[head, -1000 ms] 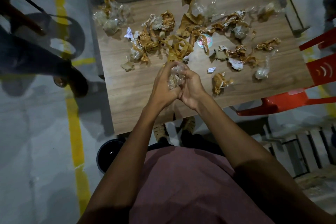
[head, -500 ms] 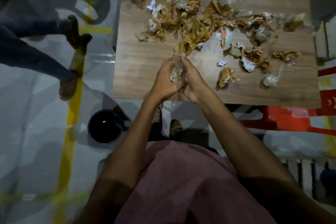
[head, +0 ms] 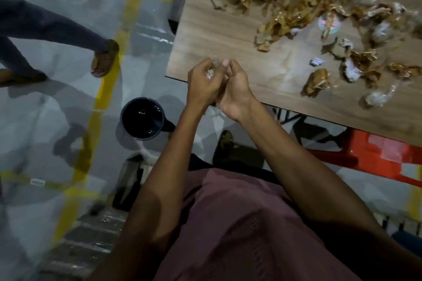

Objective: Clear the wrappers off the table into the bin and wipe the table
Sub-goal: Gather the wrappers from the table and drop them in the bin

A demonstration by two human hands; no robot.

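A crumpled clear plastic wrapper [head: 211, 73] is squeezed between my two hands at the near left corner of the wooden table [head: 219, 36]. My left hand [head: 202, 84] and my right hand [head: 235, 91] both curl round it, pressed together. Several brown, gold and clear wrappers [head: 287, 13] lie scattered over the table's middle and right, with one brown wad [head: 317, 81] near the front edge. A round black bin [head: 142, 118] stands on the floor, left of and below my hands.
Another person's legs and sandalled feet [head: 105, 59] stand on the grey floor at the left, by yellow tape lines [head: 102, 93]. A red plastic chair [head: 374, 155] sits under the table's right side. My own feet [head: 226, 141] show below the table edge.
My joined hands with the wrapper have drawn back from over the table to its near left corner, closer to the bin. My view has swung left and down, bringing the bin fully into sight.
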